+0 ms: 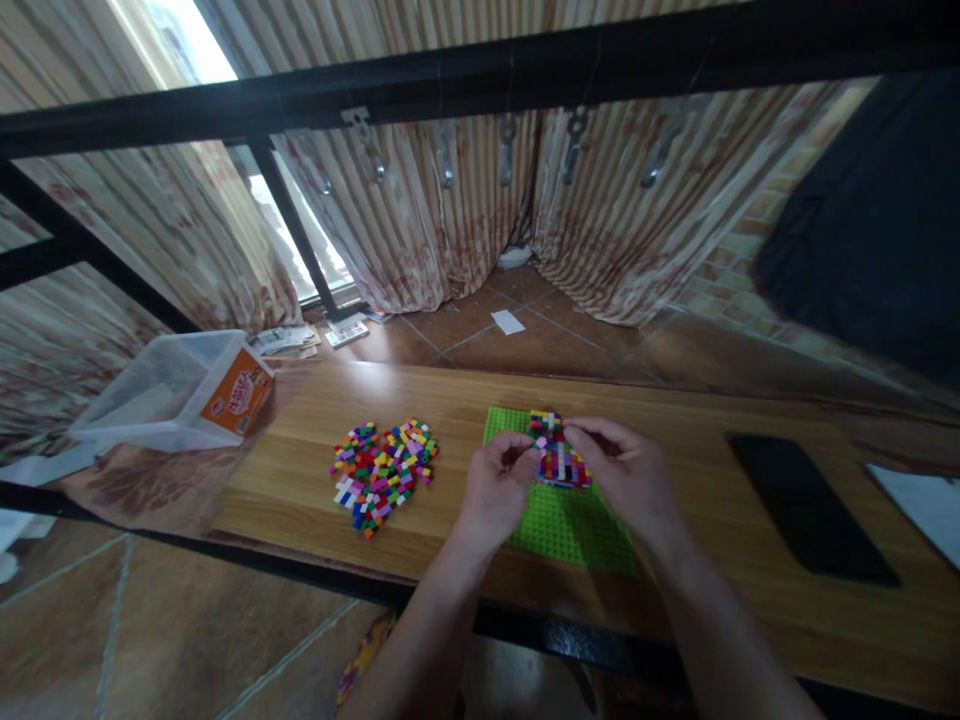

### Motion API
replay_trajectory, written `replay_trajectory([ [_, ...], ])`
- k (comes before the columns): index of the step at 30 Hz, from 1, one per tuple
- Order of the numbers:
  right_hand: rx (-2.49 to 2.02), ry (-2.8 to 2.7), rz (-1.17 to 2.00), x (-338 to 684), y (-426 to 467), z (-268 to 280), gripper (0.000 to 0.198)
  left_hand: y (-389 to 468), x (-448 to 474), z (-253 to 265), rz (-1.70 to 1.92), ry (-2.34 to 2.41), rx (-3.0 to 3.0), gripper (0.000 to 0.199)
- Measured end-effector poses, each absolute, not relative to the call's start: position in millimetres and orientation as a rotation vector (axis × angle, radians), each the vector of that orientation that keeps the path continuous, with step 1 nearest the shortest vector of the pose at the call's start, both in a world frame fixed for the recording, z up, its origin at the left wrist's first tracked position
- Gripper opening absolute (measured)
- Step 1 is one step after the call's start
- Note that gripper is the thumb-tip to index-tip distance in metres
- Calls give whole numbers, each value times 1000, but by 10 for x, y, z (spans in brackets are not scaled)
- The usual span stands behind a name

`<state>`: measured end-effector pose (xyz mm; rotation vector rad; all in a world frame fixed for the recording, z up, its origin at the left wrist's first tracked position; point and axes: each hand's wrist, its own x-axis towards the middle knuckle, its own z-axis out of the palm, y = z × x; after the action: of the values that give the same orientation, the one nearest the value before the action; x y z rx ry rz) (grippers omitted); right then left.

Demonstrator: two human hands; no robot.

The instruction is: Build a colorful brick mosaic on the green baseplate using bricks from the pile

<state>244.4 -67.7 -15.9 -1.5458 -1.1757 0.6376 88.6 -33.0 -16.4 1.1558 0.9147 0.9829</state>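
A bright green studded baseplate (574,530) lies on the wooden table under both hands. Over its upper part is a multicoloured build of small toy bricks (564,468), with rows of red, purple, white and blue. My left hand (496,485) is closed at the build's left side, thumb and index finger pinching what looks like a small pale pink brick (541,443). From the right, my right hand (626,475) grips the edge of the build between thumb and bent fingers. The fingers partly cover the build, so its contact with the baseplate is hidden.
Loose coloured bricks (386,470) lie in a heap left of the baseplate. A clear plastic box (172,390) with an orange label stands at the far left. To the right are a dark flat slab (810,505) and white paper (919,505). A black metal bar (465,85) crosses above the table.
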Motion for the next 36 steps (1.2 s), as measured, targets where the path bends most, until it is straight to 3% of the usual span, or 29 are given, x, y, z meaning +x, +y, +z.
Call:
replay_trajectory([
  [8, -1543, -1313, 719, 2312, -724, -98, 29, -356, 883, -140, 946, 878, 1245, 12],
  [23, -1415, -1034, 977, 2313, -726, -27, 28, -387, 869, -75, 922, 807, 1298, 12],
  [26, -1447, -982, 906, 2375, -723, 6, 29, -386, 871, -65, 937, 840, 1263, 12],
  [32, -1663, -1027, 471, 2671, -750, -48, 24, -340, 873, -98, 975, 909, 1209, 9],
  [36, -1759, -1120, 412, 2755, -748, -158, 26, -319, 871, -140, 987, 952, 1165, 9],
])
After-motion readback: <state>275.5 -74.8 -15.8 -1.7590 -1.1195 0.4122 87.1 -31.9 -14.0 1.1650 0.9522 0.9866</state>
